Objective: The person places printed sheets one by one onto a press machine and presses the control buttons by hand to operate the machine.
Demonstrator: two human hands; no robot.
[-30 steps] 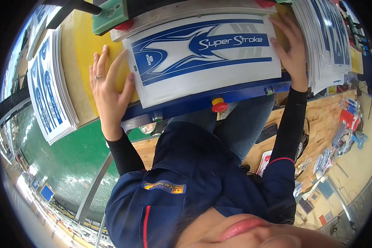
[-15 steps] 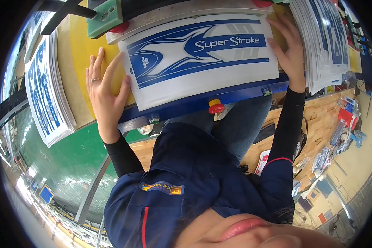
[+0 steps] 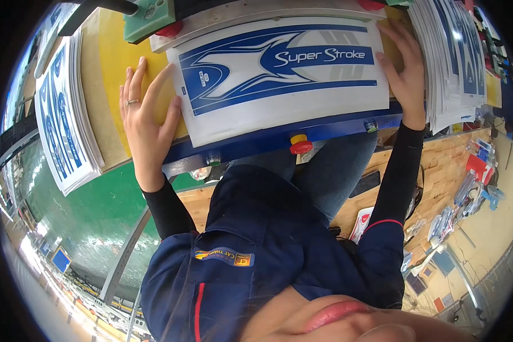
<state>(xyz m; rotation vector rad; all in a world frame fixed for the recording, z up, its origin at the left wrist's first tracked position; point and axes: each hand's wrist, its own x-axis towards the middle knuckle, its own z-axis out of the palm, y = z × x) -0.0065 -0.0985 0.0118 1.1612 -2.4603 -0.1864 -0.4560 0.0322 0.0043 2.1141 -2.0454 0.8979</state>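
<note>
Black-sleeved, the left hand (image 3: pixel 145 122) lies spread wide on the yellow surface (image 3: pixel 113 62), forefinger and thumb at one short edge of the Super Stroke printed sheet (image 3: pixel 290 105), while the right hand (image 3: pixel 407 80), also open, borders the opposite end. Between them the sheet lies flat, its long edge beside the metal bar (image 3: pixel 268 16) — light, even fingertip pressure from both ends seems best for keeping it square — above the blue rail (image 3: pixel 251 145) with its red push-button (image 3: pixel 301 147).
</note>
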